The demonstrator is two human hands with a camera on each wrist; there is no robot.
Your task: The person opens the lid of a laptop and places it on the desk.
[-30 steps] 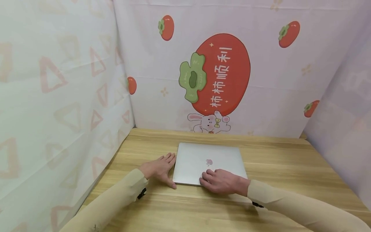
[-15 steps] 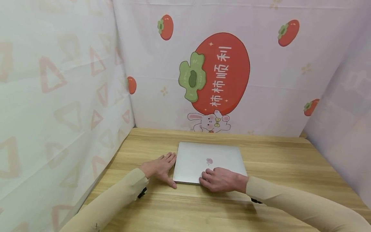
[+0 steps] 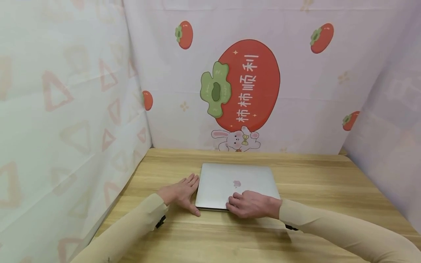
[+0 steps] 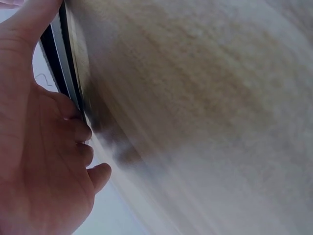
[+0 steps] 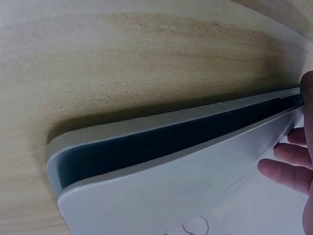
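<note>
A silver laptop (image 3: 215,182) lies on the wooden table (image 3: 210,241). In the right wrist view its lid (image 5: 171,188) stands slightly raised off the base (image 5: 112,129), with a dark wedge-shaped gap between them. My right hand (image 3: 251,205) pinches the lid at the middle of the front edge. Its thumb is in the gap and its curled fingers lie over the top. My left hand (image 3: 181,193) rests spread on the table against the laptop's left side, thumb by the front left corner. Seen from the left wrist, its fingers (image 4: 80,132) are right at the laptop's edge.
A white printed cloth with a large red persimmon (image 3: 260,87) hangs behind the table. Another cloth wall (image 3: 75,146) runs close along the left side, near my left forearm. A third wall (image 3: 391,153) closes off the right.
The front edge of the lid has risen a little, and the dark gap below it has widened. Both hands stay in about the same place. The head view has shifted slightly.
</note>
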